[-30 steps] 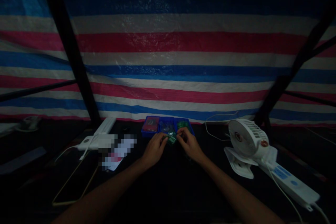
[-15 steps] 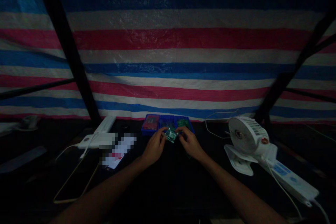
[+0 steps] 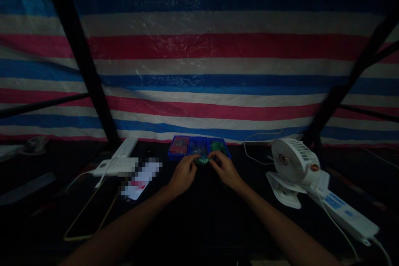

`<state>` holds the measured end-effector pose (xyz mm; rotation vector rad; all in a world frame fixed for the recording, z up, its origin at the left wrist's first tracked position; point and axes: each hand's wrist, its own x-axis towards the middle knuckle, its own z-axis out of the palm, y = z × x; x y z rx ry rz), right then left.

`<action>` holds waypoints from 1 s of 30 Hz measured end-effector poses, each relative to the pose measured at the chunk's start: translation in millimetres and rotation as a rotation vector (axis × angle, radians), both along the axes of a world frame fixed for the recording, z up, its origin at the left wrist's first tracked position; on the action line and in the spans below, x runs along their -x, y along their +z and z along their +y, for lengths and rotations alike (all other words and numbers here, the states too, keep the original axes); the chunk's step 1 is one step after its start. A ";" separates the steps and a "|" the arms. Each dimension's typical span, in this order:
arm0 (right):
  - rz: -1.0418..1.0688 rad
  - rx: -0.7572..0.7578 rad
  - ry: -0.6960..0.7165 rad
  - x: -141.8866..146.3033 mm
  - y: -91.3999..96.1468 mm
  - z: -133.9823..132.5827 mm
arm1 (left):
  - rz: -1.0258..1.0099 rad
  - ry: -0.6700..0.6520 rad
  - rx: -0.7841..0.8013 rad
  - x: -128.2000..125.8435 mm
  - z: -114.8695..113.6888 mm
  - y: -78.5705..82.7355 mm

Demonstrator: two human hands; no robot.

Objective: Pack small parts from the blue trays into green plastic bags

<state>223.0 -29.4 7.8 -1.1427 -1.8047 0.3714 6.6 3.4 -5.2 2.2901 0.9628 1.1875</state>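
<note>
Two hands, the left hand (image 3: 183, 176) and the right hand (image 3: 226, 170), sit closed and equally near, apparently pinching a green packet (image 3: 202, 160) between them, just in front of a blue tray (image 3: 199, 137); dim light hides its long axis.

The small green packet (image 3: 203, 160) is mostly hidden behind the fingers of the left hand (image 3: 183, 175) and right hand (image 3: 225, 169), so its shape and contents cannot be told. Things in the blue tray (image 3: 170, 153) are too small and dark to make out. The paper card (image 3: 141, 181) on the desk (image 3: 199, 232) is blurred, and both forearms run off the bottom edge.
</note>
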 end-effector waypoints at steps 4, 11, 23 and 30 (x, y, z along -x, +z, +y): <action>0.006 0.008 0.001 0.1 -0.5 0.3 | 0.031 0.010 0.007 -0.4 -2.9 4.1; -0.023 0.013 -0.011 1.4 1.2 -1.1 | 0.052 0.007 0.006 0.2 -2.9 4.3; 0.017 0.012 -0.041 0.2 0.5 -2.6 | 0.060 0.022 -0.004 -0.8 -2.1 3.1; -0.013 0.005 0.037 1.2 5.1 -4.1 | 0.019 0.007 0.002 -0.5 -0.8 0.8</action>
